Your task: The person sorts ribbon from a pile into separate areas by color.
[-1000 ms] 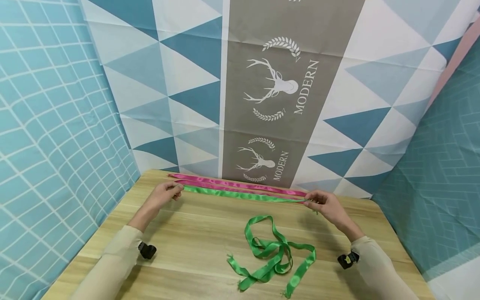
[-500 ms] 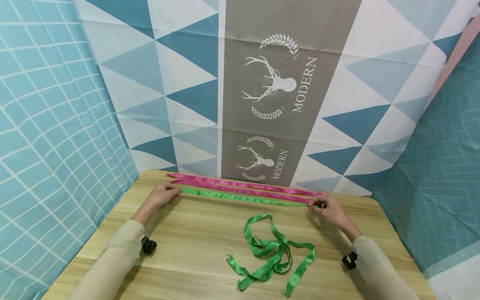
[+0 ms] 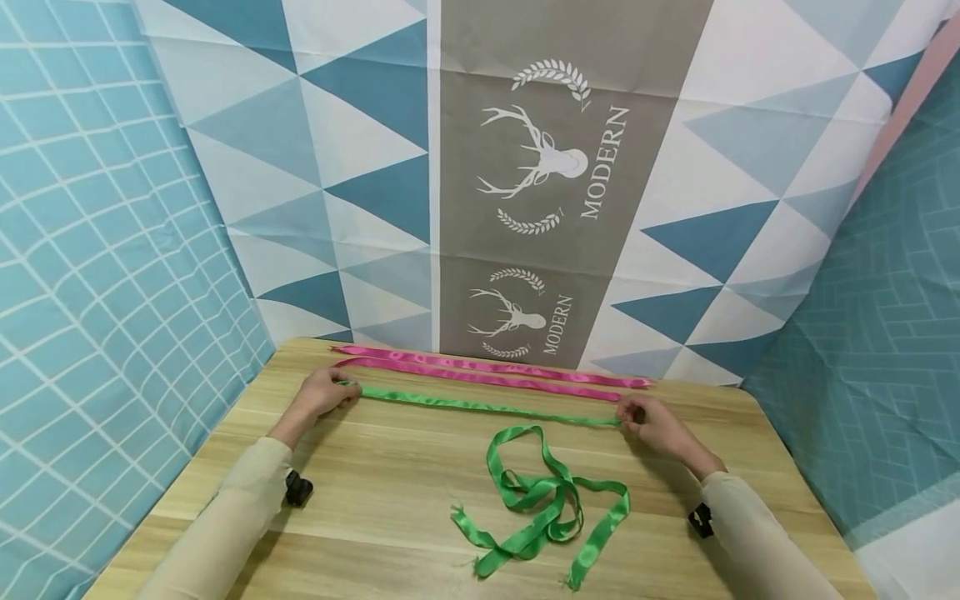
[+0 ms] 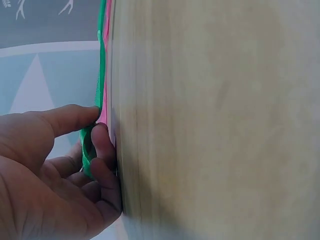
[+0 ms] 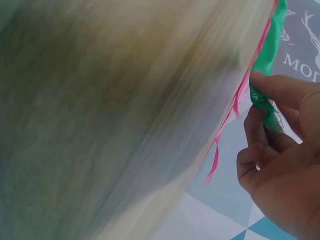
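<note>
A green ribbon [image 3: 465,406] stretches nearly straight between my two hands over the table. My left hand [image 3: 322,393] pinches its left end between thumb and fingers; in the left wrist view a loop of the green ribbon [image 4: 86,145] shows inside the curled fingers. At the other end my right hand [image 3: 654,423] pinches the ribbon, and a short tail of it [image 5: 272,120] hangs past the fingers. Just behind lie two pink ribbons, a rear one [image 3: 487,367] and a front one [image 3: 480,380], side by side. My right fingertips overlap the front one's right end.
A second green ribbon [image 3: 536,500] lies in a loose tangle at the front middle of the wooden table [image 3: 360,500]. Patterned cloth [image 3: 375,208] rises right behind the table's back edge, with blue checked cloth [image 3: 112,250] at the left and teal cloth [image 3: 885,333] at the right.
Both hands have drawn the stretched green ribbon toward the front, away from the pink ribbons, which it partly covered before. The right end moved forward most. The tangled ribbon lies as before.
</note>
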A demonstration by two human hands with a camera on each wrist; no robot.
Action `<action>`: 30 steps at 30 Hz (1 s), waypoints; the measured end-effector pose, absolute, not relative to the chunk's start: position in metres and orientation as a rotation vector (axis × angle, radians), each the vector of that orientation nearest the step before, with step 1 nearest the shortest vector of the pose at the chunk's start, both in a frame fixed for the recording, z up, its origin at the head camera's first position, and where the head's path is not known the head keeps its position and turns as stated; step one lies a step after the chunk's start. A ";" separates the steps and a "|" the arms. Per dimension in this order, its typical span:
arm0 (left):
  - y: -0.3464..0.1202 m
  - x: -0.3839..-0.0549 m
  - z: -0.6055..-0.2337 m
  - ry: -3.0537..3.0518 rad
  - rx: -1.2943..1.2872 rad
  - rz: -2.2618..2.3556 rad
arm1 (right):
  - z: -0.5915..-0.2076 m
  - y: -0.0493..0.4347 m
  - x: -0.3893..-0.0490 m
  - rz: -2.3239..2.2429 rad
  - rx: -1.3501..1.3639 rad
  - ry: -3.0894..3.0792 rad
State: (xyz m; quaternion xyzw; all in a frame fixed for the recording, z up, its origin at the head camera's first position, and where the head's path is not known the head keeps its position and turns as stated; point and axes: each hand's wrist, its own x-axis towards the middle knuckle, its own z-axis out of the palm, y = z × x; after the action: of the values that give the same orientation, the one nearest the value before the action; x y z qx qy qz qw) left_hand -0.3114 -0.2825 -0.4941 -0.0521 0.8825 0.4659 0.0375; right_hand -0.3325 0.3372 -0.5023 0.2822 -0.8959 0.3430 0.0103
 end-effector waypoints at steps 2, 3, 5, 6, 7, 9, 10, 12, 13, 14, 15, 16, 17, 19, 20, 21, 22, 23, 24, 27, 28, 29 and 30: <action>-0.282 -0.310 -0.494 2.718 -0.153 1.425 | -0.502 0.337 -0.332 0.984 0.862 -2.828; -0.282 -0.310 -0.494 2.724 -0.154 1.423 | -0.501 0.337 -0.332 0.936 0.853 -2.842; -0.281 -0.309 -0.494 2.751 -0.152 1.401 | -0.501 0.336 -0.331 0.819 0.846 -2.855; -0.280 -0.308 -0.494 2.762 -0.155 1.390 | -0.501 0.336 -0.330 0.765 0.853 -2.856; -0.280 -0.308 -0.494 2.780 -0.151 1.370 | -0.501 0.336 -0.330 0.715 0.857 -2.851; -0.280 -0.307 -0.493 2.834 -0.141 1.317 | -0.501 0.335 -0.329 0.649 0.876 -2.837; -0.280 -0.307 -0.493 2.865 -0.127 1.283 | -0.501 0.335 -0.328 0.622 0.888 -2.829; -0.280 -0.305 -0.492 2.930 -0.091 1.215 | -0.501 0.334 -0.327 0.585 0.904 -2.819; -0.280 -0.304 -0.491 2.961 -0.069 1.178 | -0.501 0.334 -0.326 0.569 0.911 -2.818; -0.280 -0.303 -0.491 2.989 -0.046 1.142 | -0.501 0.335 -0.325 0.558 0.927 -2.815; -0.281 -0.301 -0.490 3.006 -0.036 1.114 | -0.501 0.335 -0.324 0.553 0.936 -2.818; -0.281 -0.300 -0.490 3.018 -0.021 1.089 | -0.501 0.335 -0.322 0.551 0.939 -2.823; -0.281 -0.298 -0.489 3.023 -0.016 1.073 | -0.500 0.335 -0.320 0.551 0.933 -2.836; -0.282 -0.294 -0.488 3.023 -0.020 1.045 | -0.499 0.337 -0.316 0.566 0.931 -2.867; -0.283 -0.293 -0.487 3.019 -0.026 1.036 | -0.498 0.337 -0.314 0.576 0.925 -2.885; -0.284 -0.291 -0.487 3.016 -0.034 1.026 | -0.497 0.337 -0.312 0.587 0.913 -2.908; -0.284 -0.290 -0.486 3.012 -0.039 1.021 | -0.496 0.338 -0.310 0.597 0.898 -2.932; -0.285 -0.289 -0.485 3.008 -0.047 1.016 | -0.494 0.338 -0.308 0.606 0.890 -2.955; -0.286 -0.288 -0.484 3.007 -0.043 1.009 | -0.493 0.338 -0.306 0.615 0.892 -2.971; -0.288 -0.284 -0.481 2.997 -0.034 1.002 | -0.487 0.337 -0.300 0.620 0.854 -3.028; -0.288 -0.283 -0.480 2.997 -0.036 1.002 | -0.484 0.336 -0.298 0.620 0.840 -3.044; -0.289 -0.282 -0.478 2.995 -0.045 1.002 | -0.480 0.334 -0.295 0.622 0.822 -3.055; -0.289 -0.281 -0.476 2.998 -0.062 1.001 | -0.476 0.332 -0.292 0.614 0.811 -3.062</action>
State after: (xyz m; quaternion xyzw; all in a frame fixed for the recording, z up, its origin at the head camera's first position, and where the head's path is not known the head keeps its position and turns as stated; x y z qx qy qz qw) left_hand -0.2807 -0.2887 -0.4757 -0.0195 0.9483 0.3167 -0.0097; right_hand -0.2920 0.3324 -0.4755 0.2511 -0.9482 0.1900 -0.0424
